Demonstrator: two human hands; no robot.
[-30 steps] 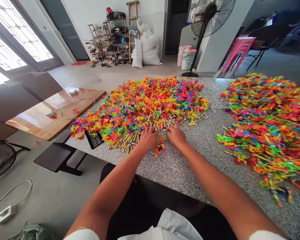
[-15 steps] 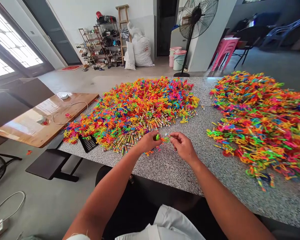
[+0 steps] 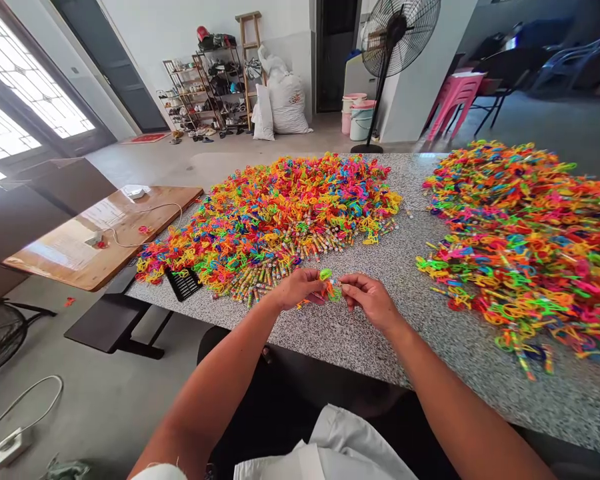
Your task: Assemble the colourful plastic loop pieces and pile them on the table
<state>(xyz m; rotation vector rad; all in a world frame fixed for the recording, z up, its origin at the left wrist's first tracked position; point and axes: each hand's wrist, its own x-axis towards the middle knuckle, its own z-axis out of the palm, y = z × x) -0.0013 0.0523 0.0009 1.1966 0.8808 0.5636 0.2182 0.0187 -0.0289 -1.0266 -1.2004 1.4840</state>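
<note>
My left hand (image 3: 300,289) pinches some small green and orange plastic pieces (image 3: 332,288) just above the granite tabletop (image 3: 330,333). Opposite it, my right hand (image 3: 369,298) has its thumb and forefinger pressed together at the right side of these pieces; what exactly is between those fingertips is too small to make out. Behind my hands spreads a pile of bright plastic pieces (image 3: 280,207) in many colours. Along its near edge lie many short patterned sticks (image 3: 260,280) with pale ends.
A second pile of colourful pieces (image 3: 530,247) covers the right of the table. At the left are a black slotted tray (image 3: 183,285) and a lower wooden table (image 3: 70,250). Beyond the far edge stand a fan (image 3: 395,40), buckets (image 3: 361,120) and white sacks (image 3: 285,100).
The green and orange pieces between my hands have turned, with a green part now standing up higher. Both hands stay close together; the whole view has shifted slightly.
</note>
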